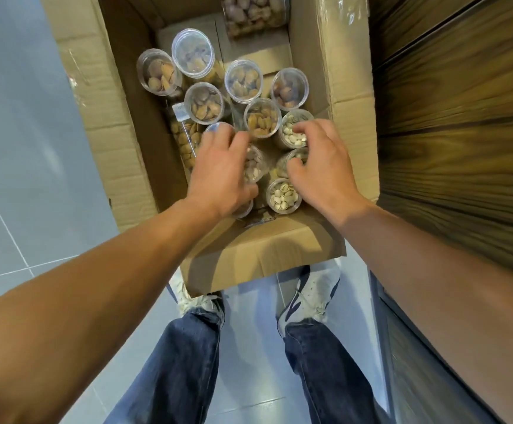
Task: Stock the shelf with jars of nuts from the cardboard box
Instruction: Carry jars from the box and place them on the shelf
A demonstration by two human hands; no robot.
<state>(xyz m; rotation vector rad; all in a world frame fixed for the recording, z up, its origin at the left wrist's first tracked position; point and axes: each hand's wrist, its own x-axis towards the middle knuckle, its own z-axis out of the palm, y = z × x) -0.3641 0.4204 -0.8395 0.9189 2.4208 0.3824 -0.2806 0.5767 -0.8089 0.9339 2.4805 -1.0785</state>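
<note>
A dark wood-grain shelf unit (457,117) runs along the 3 o'clock side of the grey tiled floor (19,148). Beside it, an open brown cardboard box (334,87) holds upright clear plastic jars of nuts (206,104), clustered from centre toward 11 o'clock. The left hand (221,172) curls around a pale-nut jar (253,163) at the box's 6 o'clock end; the right hand (322,166) curls its fingers over a neighbouring pistachio jar (292,133).

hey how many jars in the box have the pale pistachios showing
4 at least: one by the right hand fingertips, one under its thumb, one nearest, one beneath the left hand. Hands may hide more.
</note>
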